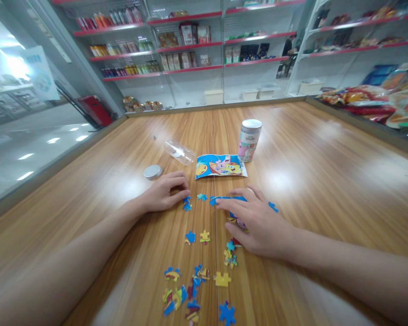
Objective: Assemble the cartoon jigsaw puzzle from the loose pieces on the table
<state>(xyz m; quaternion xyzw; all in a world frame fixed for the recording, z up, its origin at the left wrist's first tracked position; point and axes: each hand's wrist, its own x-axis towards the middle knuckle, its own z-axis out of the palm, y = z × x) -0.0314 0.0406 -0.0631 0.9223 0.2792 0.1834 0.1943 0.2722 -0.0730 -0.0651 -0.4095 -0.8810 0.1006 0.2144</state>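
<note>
My left hand [166,192] rests on the table with its fingers curled in and its fingertips at a small blue puzzle piece [186,199]. Another piece, blue and yellow, lies just below that one. Spread over a partly joined jigsaw puzzle [236,213] is my right hand [256,219], its fingers apart and hiding much of the picture. Between the hands lies a light blue piece [201,197]. Closer to me are a blue piece [190,237], yellow pieces [222,279] and several more loose ones. A blue piece [273,207] sits right of my right hand.
Beyond my hands lies a cartoon picture sheet [221,166], with an upright printed can [250,140] by its right edge. A clear plastic tube [179,152] and a silver lid [153,171] are at the left. Shelves of goods stand behind the table; a person sits far back.
</note>
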